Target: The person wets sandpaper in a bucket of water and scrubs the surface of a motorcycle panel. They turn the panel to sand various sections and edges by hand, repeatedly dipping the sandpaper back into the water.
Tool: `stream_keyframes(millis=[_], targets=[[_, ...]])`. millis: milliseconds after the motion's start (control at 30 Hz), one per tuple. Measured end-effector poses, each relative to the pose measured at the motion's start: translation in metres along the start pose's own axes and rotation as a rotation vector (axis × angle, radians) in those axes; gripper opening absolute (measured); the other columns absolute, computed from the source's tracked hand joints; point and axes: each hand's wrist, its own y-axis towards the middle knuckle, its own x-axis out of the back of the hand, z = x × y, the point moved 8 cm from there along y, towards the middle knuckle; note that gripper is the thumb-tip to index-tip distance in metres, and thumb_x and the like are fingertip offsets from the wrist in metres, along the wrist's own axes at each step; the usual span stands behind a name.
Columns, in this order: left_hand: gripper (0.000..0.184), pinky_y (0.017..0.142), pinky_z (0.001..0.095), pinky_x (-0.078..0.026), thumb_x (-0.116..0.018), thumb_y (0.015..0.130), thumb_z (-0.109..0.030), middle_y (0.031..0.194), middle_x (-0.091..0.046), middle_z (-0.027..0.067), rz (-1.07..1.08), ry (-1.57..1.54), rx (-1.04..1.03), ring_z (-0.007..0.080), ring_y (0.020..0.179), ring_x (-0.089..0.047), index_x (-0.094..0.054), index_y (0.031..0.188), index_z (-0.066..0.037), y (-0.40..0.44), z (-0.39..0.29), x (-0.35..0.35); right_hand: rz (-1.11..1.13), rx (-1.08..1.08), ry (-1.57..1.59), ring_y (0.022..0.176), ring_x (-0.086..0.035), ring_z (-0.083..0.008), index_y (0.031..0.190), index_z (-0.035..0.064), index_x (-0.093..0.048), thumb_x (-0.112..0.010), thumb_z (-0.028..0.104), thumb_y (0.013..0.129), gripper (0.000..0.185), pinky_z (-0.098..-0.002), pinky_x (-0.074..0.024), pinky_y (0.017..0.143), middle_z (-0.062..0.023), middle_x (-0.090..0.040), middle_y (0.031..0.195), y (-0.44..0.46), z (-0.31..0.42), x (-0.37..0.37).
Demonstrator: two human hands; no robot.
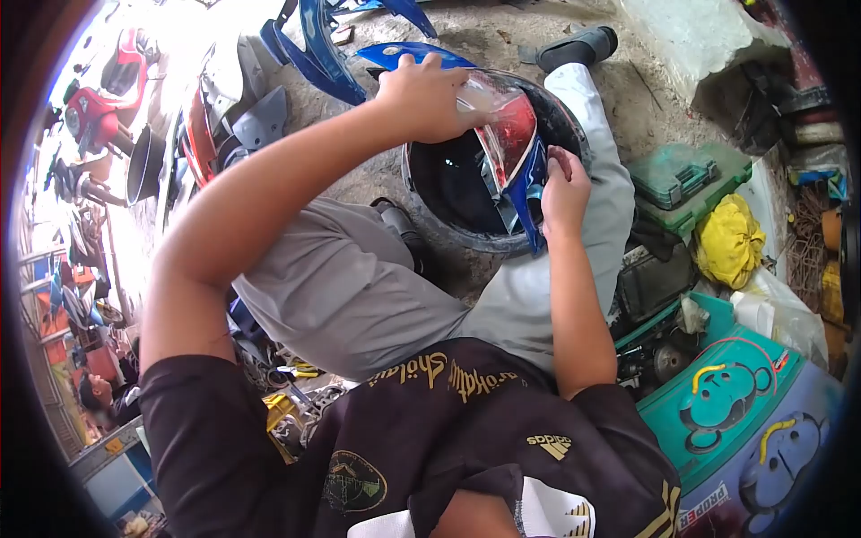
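My left hand [430, 97] is closed over the top end of a motorcycle light piece with red and clear lenses [509, 134], its fingers near a glossy blue panel [404, 56]. My right hand [565, 193] is closed at the edge of the pointed blue part [529, 193] beside the red lens. These parts lie tilted over a round black basin [444, 184], between my legs. The exact contact under both hands is partly hidden.
More blue fairing pieces [321, 54] lie on the ground beyond the basin. To the right are a green case [691, 179], a yellow bag [731, 240] and a teal box [726, 386]. At the far left, a person [99, 394] is partly visible near motorcycle parts.
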Motion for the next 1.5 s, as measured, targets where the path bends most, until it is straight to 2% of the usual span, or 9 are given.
stream_keyframes(millis=[100,233,367,400,500,667,900,1233,1500], targets=[[0.093,0.113,0.0590,-0.053,-0.074,0.086,-0.081,0.163,-0.049,0.0234,-0.079,-0.086,0.033,0.0526,0.146,-0.051,-0.065,0.154,-0.018,-0.018,0.001,-0.001,0.050,-0.074,0.024,0.121,-0.070,-0.0196,0.133,-0.0067,-0.070,-0.057,0.002,0.110,0.027,-0.0315,-0.0509,0.111,-0.0106,-0.076,0.128,0.017,-0.008,0.007],[0.122,0.119,0.0587,-0.048,-0.088,0.080,-0.070,0.172,-0.028,0.0307,-0.172,-0.395,0.176,0.0572,0.149,-0.044,-0.032,0.174,-0.014,-0.037,0.010,-0.001,0.026,-0.087,0.192,0.119,-0.069,-0.0185,0.133,-0.0053,-0.070,-0.056,0.003,0.112,0.026,-0.0307,-0.0513,0.109,-0.0085,-0.074,0.125,0.009,-0.001,0.010],[0.136,0.117,0.0492,-0.053,-0.099,0.078,-0.053,0.171,-0.027,0.0319,-0.316,-0.748,0.117,0.0434,0.154,-0.045,-0.018,0.173,0.000,-0.037,0.021,-0.017,0.017,0.034,-0.010,0.115,-0.070,-0.0187,0.134,-0.0042,-0.069,-0.053,0.006,0.113,0.028,-0.0329,-0.0507,0.108,-0.0098,-0.075,0.127,-0.047,0.024,-0.006],[0.126,0.112,0.0445,-0.057,-0.100,0.081,-0.029,0.171,-0.031,0.0299,-0.305,-0.817,0.182,0.0364,0.145,-0.057,-0.018,0.175,-0.008,-0.034,0.022,-0.016,0.024,0.090,-0.019,0.115,-0.070,-0.0177,0.134,-0.0031,-0.069,-0.052,0.007,0.114,0.028,-0.0323,-0.0521,0.105,-0.0098,-0.075,0.127,-0.064,0.019,-0.012],[0.121,0.108,0.0431,-0.059,-0.094,0.083,-0.006,0.163,-0.044,0.0270,-0.328,-0.973,0.026,0.0326,0.129,-0.069,-0.018,0.176,-0.018,-0.031,0.008,-0.001,0.104,-0.068,0.263,0.114,-0.070,-0.0145,0.135,-0.0014,-0.069,-0.050,0.008,0.115,0.029,-0.0294,-0.0558,0.097,-0.0103,-0.075,0.126,-0.111,0.007,-0.036],[0.119,0.101,0.0391,-0.060,-0.086,0.082,0.010,0.146,-0.065,0.0192,-0.170,-1.138,0.061,0.0245,0.118,-0.073,-0.021,0.177,-0.021,-0.029,0.008,0.005,0.189,-0.172,0.156,0.103,-0.078,-0.0227,0.143,-0.0018,-0.064,-0.053,0.010,0.116,0.032,-0.0363,-0.0676,0.080,-0.0126,-0.068,0.140,-0.106,0.011,-0.029],[0.097,0.115,0.0348,-0.052,-0.080,0.088,0.006,0.140,-0.073,0.0151,0.154,-1.450,-0.371,0.0184,0.124,-0.071,-0.038,0.173,-0.016,-0.045,0.006,0.045,-0.054,-0.020,0.192,0.117,-0.073,-0.0232,0.147,0.0008,-0.061,-0.052,0.013,0.117,0.034,-0.0373,-0.0653,0.089,-0.0114,-0.064,0.146,-0.038,0.028,0.054],[0.046,0.099,0.0430,-0.060,-0.076,0.103,-0.028,0.125,-0.080,0.0146,-0.152,-0.566,-0.242,0.0296,0.110,-0.077,-0.071,0.147,-0.017,-0.016,0.025,-0.006,0.037,-0.028,0.216,0.129,-0.066,-0.0267,0.150,-0.0005,-0.056,-0.049,0.015,0.118,0.036,-0.0428,-0.0624,0.102,-0.0120,-0.061,0.148,-0.033,0.009,0.014],[0.085,0.101,0.0473,-0.054,-0.083,0.085,-0.069,0.126,-0.073,0.0190,-0.055,-0.134,-0.319,0.0328,0.120,-0.072,-0.068,0.145,-0.010,-0.112,-0.078,-0.028,0.057,-0.151,0.385,0.127,-0.069,-0.0315,0.164,0.0000,-0.042,-0.044,0.017,0.119,0.048,-0.0475,-0.0631,0.101,-0.0175,-0.055,0.157,-0.050,0.004,-0.003]])
